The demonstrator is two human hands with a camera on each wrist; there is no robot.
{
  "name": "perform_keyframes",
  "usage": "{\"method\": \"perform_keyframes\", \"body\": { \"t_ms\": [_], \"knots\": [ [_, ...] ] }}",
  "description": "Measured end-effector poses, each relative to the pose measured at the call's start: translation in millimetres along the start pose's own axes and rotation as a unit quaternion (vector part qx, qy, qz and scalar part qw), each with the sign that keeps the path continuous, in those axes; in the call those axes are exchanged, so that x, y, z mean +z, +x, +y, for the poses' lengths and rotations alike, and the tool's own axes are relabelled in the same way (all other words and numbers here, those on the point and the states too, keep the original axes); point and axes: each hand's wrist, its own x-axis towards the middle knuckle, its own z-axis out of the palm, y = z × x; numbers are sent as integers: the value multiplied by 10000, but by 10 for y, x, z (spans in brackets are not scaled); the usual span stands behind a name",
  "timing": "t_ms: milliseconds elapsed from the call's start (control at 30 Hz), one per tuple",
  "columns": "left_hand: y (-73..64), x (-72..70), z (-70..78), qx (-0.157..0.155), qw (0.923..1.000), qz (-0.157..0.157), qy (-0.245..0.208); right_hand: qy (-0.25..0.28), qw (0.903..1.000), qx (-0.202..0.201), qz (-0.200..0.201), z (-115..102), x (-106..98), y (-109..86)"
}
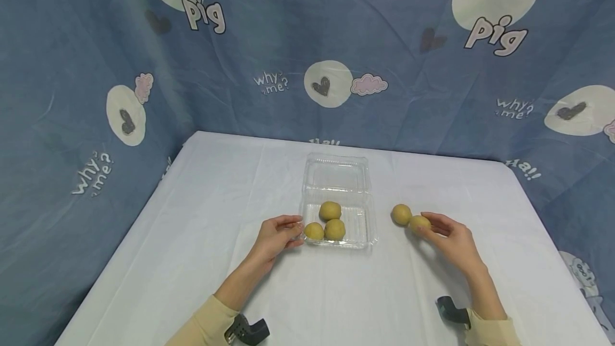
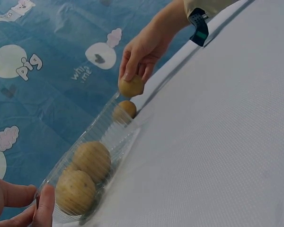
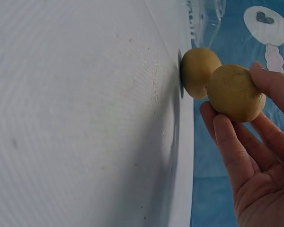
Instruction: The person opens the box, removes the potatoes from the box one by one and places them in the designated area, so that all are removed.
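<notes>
A clear plastic clamshell box (image 1: 357, 228) lies on the white table with its lid (image 1: 336, 172) folded back, away from me. Three round yellow potatoes sit inside, one potato (image 1: 330, 211) behind the two in front. My left hand (image 1: 277, 235) pinches the box's left wall between thumb and fingers, as the left wrist view also shows. Between thumb and fingertips my right hand (image 1: 454, 242) grips another potato (image 3: 235, 93), raised off the table. Just beyond it a loose potato (image 1: 401, 214) rests on the cloth, right of the box.
A white cloth (image 1: 230, 186) covers the table. Blue printed fabric (image 1: 269, 31) hangs behind the far edge and along the sides. Dark wrist mounts (image 1: 250, 331) are strapped at both sleeves.
</notes>
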Motion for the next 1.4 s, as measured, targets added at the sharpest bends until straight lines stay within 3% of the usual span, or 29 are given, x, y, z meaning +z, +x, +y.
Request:
{"method": "perform_keyframes", "body": {
  "t_ms": [467,767,1400],
  "knots": [
    [28,-15,-29,-51,10000,16,9,-98,9998,-96,150,83,-32,66],
    [4,-9,-10,-50,10000,19,12,-35,9999,132,15,133,-54,108],
    [21,-14,0,-90,10000,3,27,-317,9990,22,-325,168,-98,215]
  ]
}}
